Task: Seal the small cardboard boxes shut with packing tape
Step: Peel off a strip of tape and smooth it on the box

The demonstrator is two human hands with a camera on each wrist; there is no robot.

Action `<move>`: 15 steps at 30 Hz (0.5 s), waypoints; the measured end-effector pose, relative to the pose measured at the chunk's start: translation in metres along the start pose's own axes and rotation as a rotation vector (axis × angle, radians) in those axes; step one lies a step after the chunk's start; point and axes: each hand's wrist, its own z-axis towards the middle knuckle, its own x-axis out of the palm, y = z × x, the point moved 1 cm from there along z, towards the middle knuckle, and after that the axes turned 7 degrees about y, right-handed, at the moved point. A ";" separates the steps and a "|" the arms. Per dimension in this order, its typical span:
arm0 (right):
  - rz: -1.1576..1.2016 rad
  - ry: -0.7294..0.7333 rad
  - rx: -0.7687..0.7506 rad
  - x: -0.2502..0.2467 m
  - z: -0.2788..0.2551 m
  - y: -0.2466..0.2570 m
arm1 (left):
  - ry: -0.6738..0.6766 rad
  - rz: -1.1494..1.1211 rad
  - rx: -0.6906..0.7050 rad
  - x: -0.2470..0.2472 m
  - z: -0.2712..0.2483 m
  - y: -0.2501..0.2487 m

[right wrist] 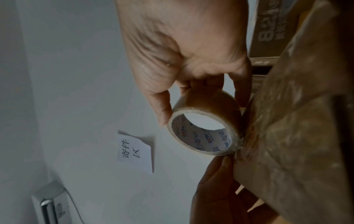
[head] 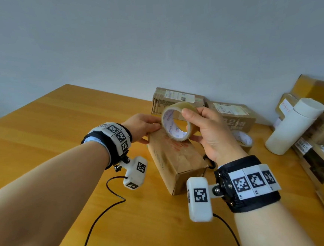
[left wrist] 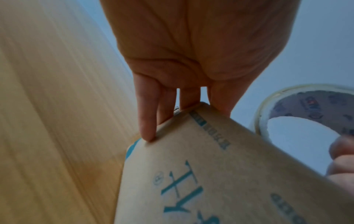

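On the wooden table (head: 59, 122), the small cardboard box (head: 177, 160) is lying flat. The left hand (head: 141, 127) is gripping its far end, fingers curled over the edge. The right hand (head: 210, 132) is pinching the tape roll (head: 177, 121) against the box top.
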 end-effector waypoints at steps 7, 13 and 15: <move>0.052 0.046 0.049 -0.003 -0.008 -0.010 | 0.164 -0.017 0.085 0.005 -0.004 -0.003; 0.016 0.020 0.063 -0.001 -0.005 -0.005 | 0.099 0.207 0.081 0.002 -0.009 -0.010; 0.006 0.020 0.062 -0.001 -0.005 -0.004 | 0.111 0.259 0.046 0.004 -0.010 -0.015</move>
